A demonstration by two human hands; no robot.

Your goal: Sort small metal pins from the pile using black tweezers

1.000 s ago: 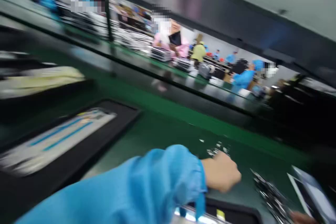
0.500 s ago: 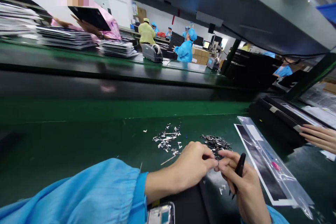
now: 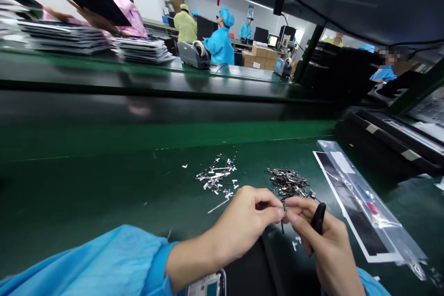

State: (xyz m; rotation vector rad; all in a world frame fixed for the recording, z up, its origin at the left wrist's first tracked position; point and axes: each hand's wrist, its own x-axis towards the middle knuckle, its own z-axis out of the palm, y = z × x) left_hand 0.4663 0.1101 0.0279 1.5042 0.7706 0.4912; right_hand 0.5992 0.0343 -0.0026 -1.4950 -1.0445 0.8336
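My left hand (image 3: 239, 226) is closed in a pinch, its thumb and forefinger on a small dark strip-like part (image 3: 282, 228). The strip hangs down between my two hands. Its exact kind is too small to make out. My right hand (image 3: 328, 243) meets the left fingertips, pinching at the same part. Across the right palm lies a black pen-shaped tool (image 3: 318, 218), its tip hidden by the fingers. Just beyond my fingertips is a heap of small dark strip parts (image 3: 287, 182). Below the left wrist, a phone-like frame (image 3: 210, 284) shows partly beside a black pad (image 3: 249, 270).
White scraps (image 3: 217, 176) lie left of the heap, with a few white bits (image 3: 296, 243) near my right hand. A clear plastic bag (image 3: 373, 206) lies at right, near a black tray (image 3: 388, 141). A raised ledge (image 3: 166, 74) holds stacked sheets (image 3: 142, 50) and tape dispensers (image 3: 193, 54).
The dark strip now shows below my fingertips, where it was hidden before. My hands stay together. The view has shifted slightly, and another person's hand at the right edge has gone out of sight.
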